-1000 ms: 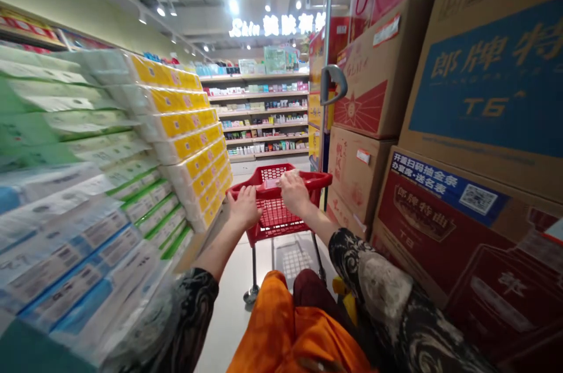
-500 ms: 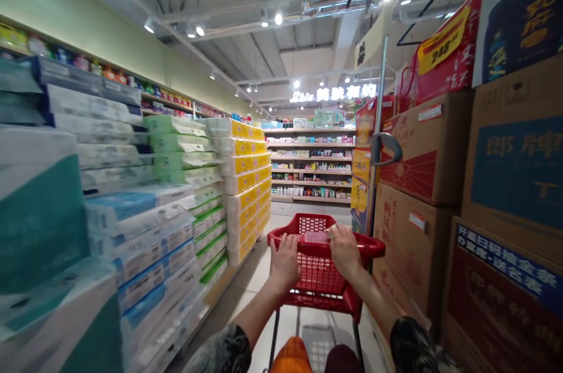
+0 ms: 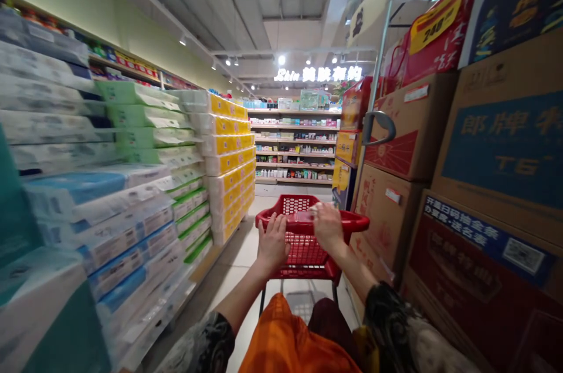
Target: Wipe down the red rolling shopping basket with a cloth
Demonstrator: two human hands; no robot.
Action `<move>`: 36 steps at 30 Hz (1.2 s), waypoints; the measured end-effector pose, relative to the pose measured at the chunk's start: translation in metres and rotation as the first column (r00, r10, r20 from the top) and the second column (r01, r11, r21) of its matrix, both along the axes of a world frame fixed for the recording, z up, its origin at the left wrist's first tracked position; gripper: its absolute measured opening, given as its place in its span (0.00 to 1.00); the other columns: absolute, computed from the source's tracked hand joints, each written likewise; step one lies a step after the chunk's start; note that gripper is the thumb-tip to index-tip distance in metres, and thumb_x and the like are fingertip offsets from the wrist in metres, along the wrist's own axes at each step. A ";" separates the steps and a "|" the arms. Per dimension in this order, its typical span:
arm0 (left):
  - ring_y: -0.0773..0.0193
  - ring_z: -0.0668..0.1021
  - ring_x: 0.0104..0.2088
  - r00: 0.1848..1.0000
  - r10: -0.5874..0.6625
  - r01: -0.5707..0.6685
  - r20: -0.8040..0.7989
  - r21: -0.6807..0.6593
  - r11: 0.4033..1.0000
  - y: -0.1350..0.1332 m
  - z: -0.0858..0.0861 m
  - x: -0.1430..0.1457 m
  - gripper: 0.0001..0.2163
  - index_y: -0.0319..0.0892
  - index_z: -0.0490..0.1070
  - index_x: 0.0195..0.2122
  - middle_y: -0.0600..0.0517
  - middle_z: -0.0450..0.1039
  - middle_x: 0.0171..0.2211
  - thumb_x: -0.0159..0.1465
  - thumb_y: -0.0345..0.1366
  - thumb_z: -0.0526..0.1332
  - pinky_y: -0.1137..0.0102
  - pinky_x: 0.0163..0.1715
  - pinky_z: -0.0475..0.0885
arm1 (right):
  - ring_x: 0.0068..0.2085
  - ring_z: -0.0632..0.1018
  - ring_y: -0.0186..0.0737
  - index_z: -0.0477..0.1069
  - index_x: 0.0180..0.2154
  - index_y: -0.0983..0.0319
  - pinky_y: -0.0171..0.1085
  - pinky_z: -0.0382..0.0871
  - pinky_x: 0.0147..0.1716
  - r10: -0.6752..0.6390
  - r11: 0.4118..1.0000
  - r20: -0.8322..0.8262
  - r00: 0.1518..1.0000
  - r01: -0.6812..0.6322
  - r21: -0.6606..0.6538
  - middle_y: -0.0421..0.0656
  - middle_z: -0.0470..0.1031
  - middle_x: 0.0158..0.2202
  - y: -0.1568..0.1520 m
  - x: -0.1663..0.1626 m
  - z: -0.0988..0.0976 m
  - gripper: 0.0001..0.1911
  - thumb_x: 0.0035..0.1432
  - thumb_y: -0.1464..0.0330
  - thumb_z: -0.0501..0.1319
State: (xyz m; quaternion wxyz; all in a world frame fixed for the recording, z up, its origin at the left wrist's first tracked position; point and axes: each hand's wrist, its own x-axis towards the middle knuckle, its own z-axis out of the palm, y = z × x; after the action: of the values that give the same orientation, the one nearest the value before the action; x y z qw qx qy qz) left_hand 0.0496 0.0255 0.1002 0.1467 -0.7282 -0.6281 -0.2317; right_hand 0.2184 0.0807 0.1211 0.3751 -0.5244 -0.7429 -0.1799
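A red plastic shopping cart [image 3: 302,250] stands straight in front of me, its mesh basket pointing up the aisle. On the left part of its handle [image 3: 301,220] lies my left hand [image 3: 271,247], fingers bent over the bar. My right hand [image 3: 328,227] is closed around the bar right of the middle. A small pale bit shows at its fingertips, too blurred to name. Both palms and the undersides of the fingers are hidden. Through the mesh I make out no goods in the basket.
Stacked tissue packs [image 3: 127,238] and yellow-and-white packs [image 3: 226,156] line the left side. Tall cartons [image 3: 387,209] crowd the right, near a metal pole with a grey handle [image 3: 379,128]. Ahead, shelves [image 3: 294,153] of small products cross the aisle's end.
I have moved forward along the aisle with the cart, and the side stacks slide past. The view tilts down slightly, showing more orange clothing. Both hands stay on the handle.
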 end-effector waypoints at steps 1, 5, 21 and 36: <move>0.53 0.53 0.64 1.000 0.004 -0.004 -0.011 0.017 1.000 0.001 -0.002 -0.001 0.29 0.37 0.54 0.61 0.44 0.54 0.62 0.56 0.34 0.51 0.46 0.61 0.40 | 0.52 0.66 0.46 0.68 0.47 0.65 0.44 0.55 0.53 0.069 0.998 0.042 0.997 -0.069 0.004 0.50 0.70 0.48 -0.004 -0.021 0.001 0.17 0.57 0.74 0.49; 0.52 0.53 0.64 0.998 0.007 -0.003 -0.065 0.056 0.998 0.002 -0.004 -0.010 0.28 0.37 0.53 0.61 0.45 0.52 0.63 0.58 0.33 0.48 0.46 0.61 0.39 | 0.57 0.62 0.45 0.67 0.49 0.60 0.46 0.51 0.57 0.232 0.972 0.127 0.964 -0.234 0.000 0.46 0.66 0.55 -0.007 -0.057 0.004 0.17 0.60 0.70 0.50; 0.54 0.50 0.64 0.994 0.009 -0.007 -0.110 0.014 1.000 0.005 -0.002 0.011 0.33 0.36 0.50 0.62 0.46 0.47 0.64 0.53 0.31 0.51 0.47 0.61 0.38 | 0.56 0.62 0.45 0.67 0.50 0.62 0.45 0.52 0.55 0.135 0.989 0.004 0.991 -0.135 0.056 0.48 0.66 0.54 0.002 0.044 -0.012 0.20 0.58 0.73 0.48; 0.62 0.60 0.61 0.931 -0.165 0.161 0.325 0.038 0.986 0.013 0.047 0.046 0.23 0.41 0.52 0.61 0.47 0.56 0.61 0.65 0.38 0.43 0.54 0.62 0.46 | 0.62 0.55 0.55 0.55 0.60 0.66 0.58 0.45 0.58 0.231 0.945 -0.039 0.972 -0.234 -0.230 0.54 0.58 0.60 -0.018 -0.032 0.007 0.31 0.53 0.69 0.53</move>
State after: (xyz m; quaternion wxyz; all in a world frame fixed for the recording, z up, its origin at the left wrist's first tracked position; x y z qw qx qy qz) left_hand 0.0953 0.0382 0.1469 0.0247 -0.7284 -0.5799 -0.3641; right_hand 0.1869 0.0629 0.1279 0.3336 -0.4746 -0.8134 -0.0429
